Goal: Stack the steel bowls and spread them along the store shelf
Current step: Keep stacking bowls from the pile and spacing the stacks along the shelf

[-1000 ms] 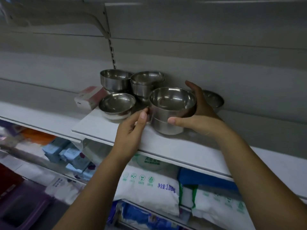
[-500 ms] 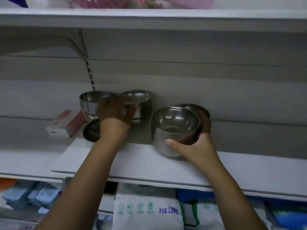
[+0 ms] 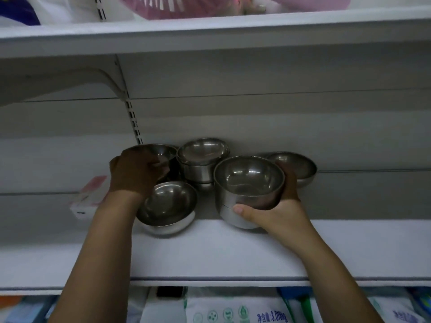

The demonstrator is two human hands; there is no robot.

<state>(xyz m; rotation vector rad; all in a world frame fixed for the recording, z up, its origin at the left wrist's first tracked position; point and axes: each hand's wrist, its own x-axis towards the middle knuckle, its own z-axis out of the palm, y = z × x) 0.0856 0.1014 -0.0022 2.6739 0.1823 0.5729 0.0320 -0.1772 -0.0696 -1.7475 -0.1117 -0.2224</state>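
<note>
Several steel bowls stand clustered on the white shelf [image 3: 233, 252]. My right hand [image 3: 275, 210] grips a stack of two bowls [image 3: 247, 190] at the middle right, thumb on the front wall, fingers behind. My left hand [image 3: 137, 171] is closed over the rim of the back-left bowl [image 3: 163, 152]. In front of it a single bowl [image 3: 170, 203] sits on the shelf, partly under my left wrist. A nested stack [image 3: 203, 157] stands at the back centre. Behind my right hand sits one more bowl [image 3: 296, 166].
A pink and white box [image 3: 88, 197] lies on the shelf left of the bowls. The upper shelf [image 3: 210, 31] overhangs, with a bracket and slotted upright [image 3: 133, 117] at the left. White bagged goods [image 3: 233, 308] fill the shelf below.
My left hand went from the front stack to the back-left bowl and closed on its rim. The right hand keeps its grip on the two-bowl stack. The view tilted upward.
</note>
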